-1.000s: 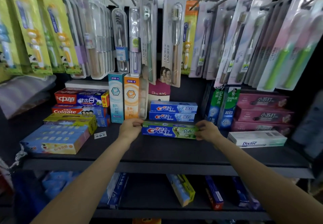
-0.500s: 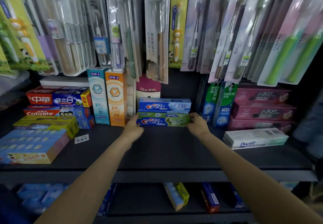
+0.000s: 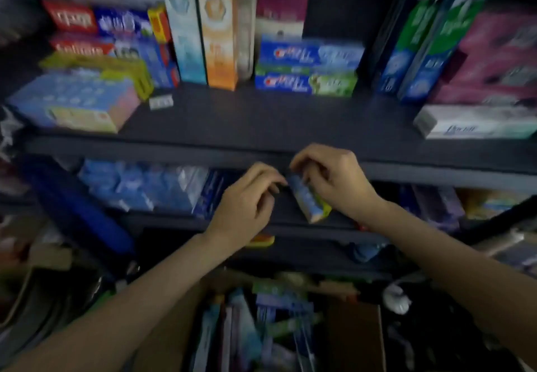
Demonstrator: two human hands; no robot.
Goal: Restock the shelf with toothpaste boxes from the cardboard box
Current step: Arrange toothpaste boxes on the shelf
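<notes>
Dark shop shelving fills the blurred view, with an upper shelf [image 3: 261, 121] carrying boxed toothpaste across its width. At far left lies a flat blue multipack box [image 3: 75, 101] with a yellow-green box [image 3: 116, 66] behind it, and red and blue toothpaste boxes [image 3: 96, 23] are stacked further back. A small white price tag [image 3: 161, 102] lies on the shelf just beside them. Next stand two upright boxes side by side, a light blue box [image 3: 186, 23] and an orange box [image 3: 218, 25]. Right of those, a blue Crest box [image 3: 311, 53] rests on top of a green-and-blue Crest box [image 3: 305, 82]. Further right, green-and-blue upright boxes [image 3: 421, 46] lean beside stacked pink boxes [image 3: 494, 52], and a white box [image 3: 476, 123] lies flat at the shelf's front right.

Below, in front of the lower shelf [image 3: 162, 220], the left hand [image 3: 247, 200] hangs with fingers loosely curled and seems to hold nothing, though blur makes that uncertain. Just beside it, the right hand [image 3: 334, 180] is curled over the top of a small toothpaste box [image 3: 309, 200], blue with a yellow-green end, which tilts on the lower shelf; whether the fingers actually grip it I cannot tell. Blue packs [image 3: 139, 182] sit on that shelf to the left. At the bottom, the cardboard box [image 3: 354, 339] stands open on the floor, filled with more toothpaste boxes [image 3: 261, 328].
</notes>
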